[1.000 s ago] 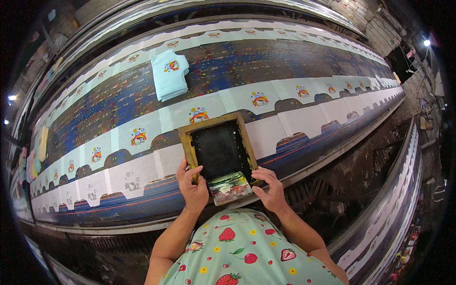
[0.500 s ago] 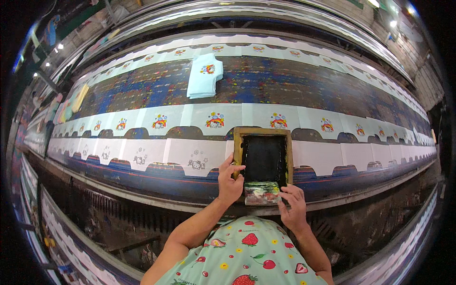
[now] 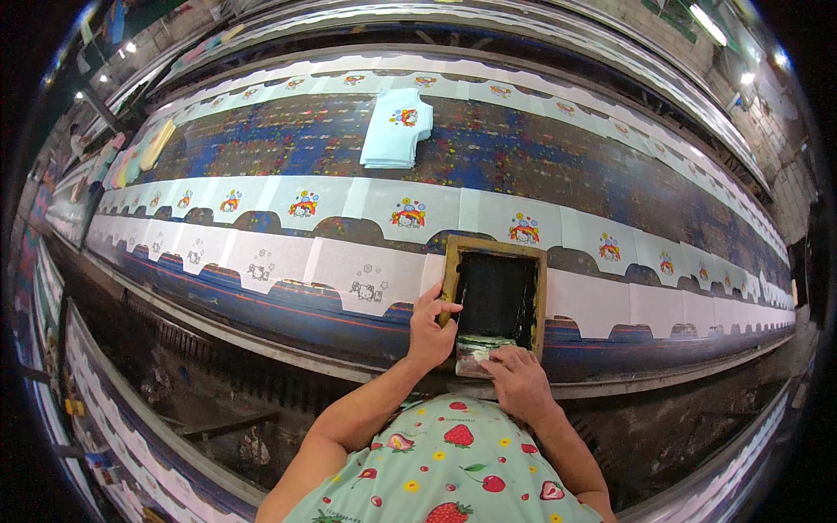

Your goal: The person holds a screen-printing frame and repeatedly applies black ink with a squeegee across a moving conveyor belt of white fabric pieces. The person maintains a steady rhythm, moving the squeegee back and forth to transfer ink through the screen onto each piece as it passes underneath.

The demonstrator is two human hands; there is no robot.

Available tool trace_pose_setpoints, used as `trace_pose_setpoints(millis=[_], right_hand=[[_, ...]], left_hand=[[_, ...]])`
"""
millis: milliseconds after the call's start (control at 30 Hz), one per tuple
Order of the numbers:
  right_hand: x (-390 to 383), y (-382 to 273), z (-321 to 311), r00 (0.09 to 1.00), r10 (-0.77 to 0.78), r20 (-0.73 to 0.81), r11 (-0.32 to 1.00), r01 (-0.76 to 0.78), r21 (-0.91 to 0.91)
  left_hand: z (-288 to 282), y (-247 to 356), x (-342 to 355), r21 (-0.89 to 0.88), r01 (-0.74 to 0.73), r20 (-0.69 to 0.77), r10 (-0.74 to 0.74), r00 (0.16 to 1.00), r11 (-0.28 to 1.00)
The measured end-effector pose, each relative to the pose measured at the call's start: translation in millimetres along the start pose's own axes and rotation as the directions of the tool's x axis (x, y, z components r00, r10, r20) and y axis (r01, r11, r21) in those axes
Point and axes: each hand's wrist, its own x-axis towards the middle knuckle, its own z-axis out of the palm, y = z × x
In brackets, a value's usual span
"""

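Note:
A wooden screen-printing frame [image 3: 541,301] with black ink across its mesh lies on a row of pale pink fabric pieces at the table's near edge. My left hand [image 3: 430,331] grips the frame's left side, its index finger reaching over the rim. Inside the frame's near end rests a squeegee [image 3: 472,356], a flat blade smeared with pale and dark ink. My right hand [image 3: 520,375] is closed over the squeegee's right part, hiding some of it. Left of the frame, a pink fabric piece [image 3: 362,261] carries a black outline print.
Beyond the frame runs a row of light blue fabric pieces [image 3: 327,207] with colourful rainbow prints. A folded light blue stack [image 3: 392,144] sits on the paint-spotted table [image 3: 288,131]. Plain pink pieces [image 3: 593,301] continue to the right. Yellow folded fabric [image 3: 157,144] lies far left.
My right hand has moved from the squeegee's right end onto its top and closed over it. My left hand stays on the frame. The whole view has tilted slightly.

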Motion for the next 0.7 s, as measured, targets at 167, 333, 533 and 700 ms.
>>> trace_pose_setpoints(millis=[167,333,533,700], right_hand=[[10,6,-8,1.0,-0.001,0.025,0.998,0.002,-0.055],[28,9,-13,0.992,0.026,0.121,0.996,-0.016,-0.088],[63,37,-50,0.958,0.049,0.283,0.995,-0.072,0.073],[108,77,-50,0.977,0.073,0.199,0.997,-0.079,0.024]], left_hand=[[1,0,-1,-0.002,0.035,-0.009,-0.035,0.999,0.999],[1,-4,-2,0.035,0.004,-0.011,-0.004,1.0,0.999],[-5,-2,0,0.002,0.068,-0.03,-0.068,0.997,0.998],[-17,8,9,0.014,0.108,0.027,-0.109,0.994,0.994]])
